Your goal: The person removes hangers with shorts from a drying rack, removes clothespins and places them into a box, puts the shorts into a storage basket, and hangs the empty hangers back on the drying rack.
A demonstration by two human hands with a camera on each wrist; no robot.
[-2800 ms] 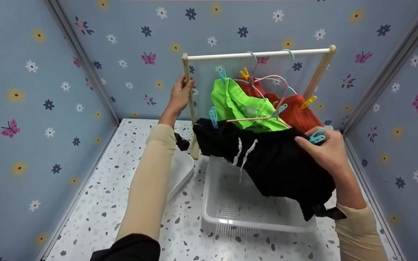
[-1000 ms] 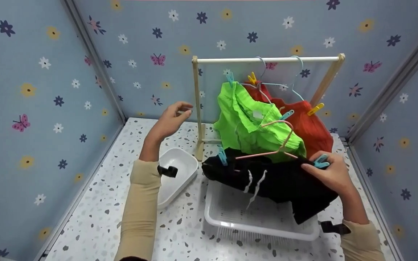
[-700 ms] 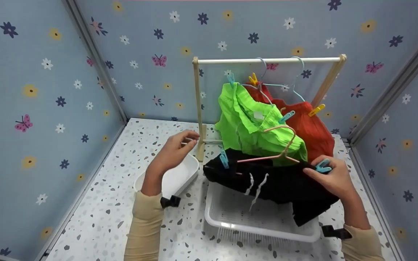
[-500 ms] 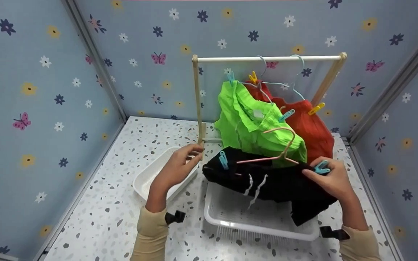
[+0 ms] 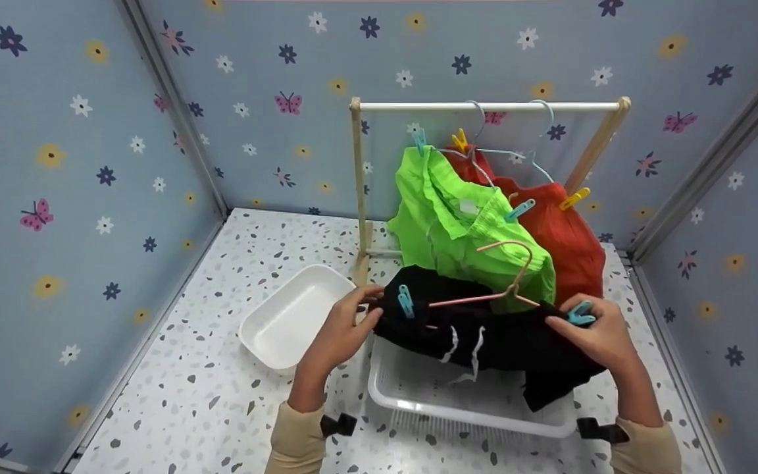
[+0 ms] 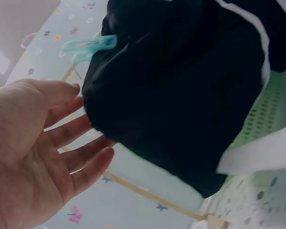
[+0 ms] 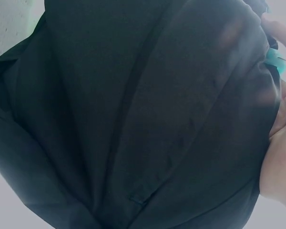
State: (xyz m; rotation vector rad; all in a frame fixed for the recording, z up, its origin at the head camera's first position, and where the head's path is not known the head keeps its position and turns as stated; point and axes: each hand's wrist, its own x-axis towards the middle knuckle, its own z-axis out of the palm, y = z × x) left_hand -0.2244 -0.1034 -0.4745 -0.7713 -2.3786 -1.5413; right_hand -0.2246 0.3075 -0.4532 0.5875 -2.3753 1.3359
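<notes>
Black shorts (image 5: 504, 339) with white drawstrings (image 5: 476, 349) hang from a pink hanger (image 5: 468, 301) over a white basket. One teal clothespin (image 5: 405, 301) clips their left waist; another clothespin (image 5: 580, 313) sits at the right corner. My right hand (image 5: 599, 332) pinches that right corner beside the clothespin. In the right wrist view, the black cloth hides most of the hand. My left hand (image 5: 347, 327) is at the shorts' left edge, thumb apart from the fingers. In the left wrist view, its spread fingers (image 6: 71, 131) reach the cloth's edge, fingertips partly behind it.
A wooden rack with a white rail (image 5: 412, 106) stands behind, holding a green garment (image 5: 458, 217) and a red garment (image 5: 563, 237) on hangers with clothespins. The white basket (image 5: 471, 413) is below the shorts; a white tray (image 5: 267, 352) lies left. Floral walls enclose the speckled surface.
My left hand has let go of the rack's left post and come down to the shorts' left edge. My right hand has lowered the shorts and hanger, keeping its grip.
</notes>
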